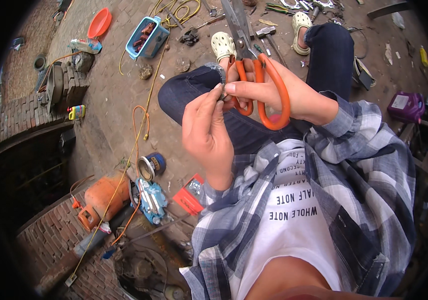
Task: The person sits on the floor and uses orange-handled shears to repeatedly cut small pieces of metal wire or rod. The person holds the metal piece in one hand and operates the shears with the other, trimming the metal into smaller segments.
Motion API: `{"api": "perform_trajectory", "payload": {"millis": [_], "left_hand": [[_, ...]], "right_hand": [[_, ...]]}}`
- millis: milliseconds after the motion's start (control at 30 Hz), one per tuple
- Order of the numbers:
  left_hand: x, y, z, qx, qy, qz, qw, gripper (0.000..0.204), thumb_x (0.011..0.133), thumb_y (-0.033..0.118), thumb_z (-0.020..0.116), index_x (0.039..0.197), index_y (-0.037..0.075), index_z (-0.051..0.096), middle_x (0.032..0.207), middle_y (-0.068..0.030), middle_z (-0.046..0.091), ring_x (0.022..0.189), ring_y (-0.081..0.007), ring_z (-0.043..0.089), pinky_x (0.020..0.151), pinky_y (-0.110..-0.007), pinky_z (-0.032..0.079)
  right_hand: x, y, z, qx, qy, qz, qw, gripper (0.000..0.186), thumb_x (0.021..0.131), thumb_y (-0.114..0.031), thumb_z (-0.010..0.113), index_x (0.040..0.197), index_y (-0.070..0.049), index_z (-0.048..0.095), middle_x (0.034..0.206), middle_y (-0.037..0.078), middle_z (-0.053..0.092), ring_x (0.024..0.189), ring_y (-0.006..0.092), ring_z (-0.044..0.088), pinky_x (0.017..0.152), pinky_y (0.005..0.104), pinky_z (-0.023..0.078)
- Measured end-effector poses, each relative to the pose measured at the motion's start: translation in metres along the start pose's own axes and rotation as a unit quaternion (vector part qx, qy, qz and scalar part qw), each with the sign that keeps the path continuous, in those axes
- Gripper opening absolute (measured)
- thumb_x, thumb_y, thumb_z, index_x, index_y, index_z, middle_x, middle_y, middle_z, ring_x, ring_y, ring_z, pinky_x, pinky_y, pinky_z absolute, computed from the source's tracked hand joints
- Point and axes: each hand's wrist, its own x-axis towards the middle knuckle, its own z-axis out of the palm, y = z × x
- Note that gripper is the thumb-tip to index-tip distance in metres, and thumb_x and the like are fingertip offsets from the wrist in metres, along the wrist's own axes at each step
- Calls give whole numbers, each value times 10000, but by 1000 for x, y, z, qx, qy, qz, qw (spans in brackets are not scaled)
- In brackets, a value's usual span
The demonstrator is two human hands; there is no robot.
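A large pair of scissors [282, 102] with orange loop handles is held in my right hand [299, 94]. Its grey blades point away from me, toward the top of the view. The right thumb reaches left across the handles, and its tip meets the fingertips of my left hand [205, 131]. Those left fingers are pinched together on a small dark piece [221, 94], which sits between the two hands. Its kind is too small to make out, and the fingers partly cover it. Both hands are above my bent knees in dark jeans.
A hammer [266, 32] and other tools lie on the ground beyond my feet. To the left are a blue bin [148, 37], an orange-red basin [99, 23], a yellow rope, an open can [151, 166] and an orange gas cylinder [105, 196]. A purple jug [406, 106] stands right.
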Motion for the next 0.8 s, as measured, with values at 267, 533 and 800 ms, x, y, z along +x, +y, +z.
{"api": "perform_trajectory", "payload": {"millis": [267,533,800], "left_hand": [[-4,-3,4,-41,59,-42,997,159,890,0,592,1025,-70,636,910,-95,642,758,-139,632,683,-238,516],[-6,-8,5,-218,54,-130,966,185,869,36,636,1024,-61,617,909,-92,644,801,-135,616,721,-253,503],[-6,-9,5,-240,32,-141,960,184,858,-4,631,1035,-47,607,933,-89,636,821,-133,608,743,-244,497]], "right_hand": [[0,7,1,143,-13,1,990,202,852,-132,661,960,-31,524,823,39,555,718,115,557,670,238,456],[-5,14,8,225,-6,11,974,207,852,-125,655,978,-29,522,872,51,564,755,119,554,698,245,456],[-7,18,9,189,24,-46,981,242,830,-153,680,940,9,537,806,66,574,742,152,578,664,273,483]]}}
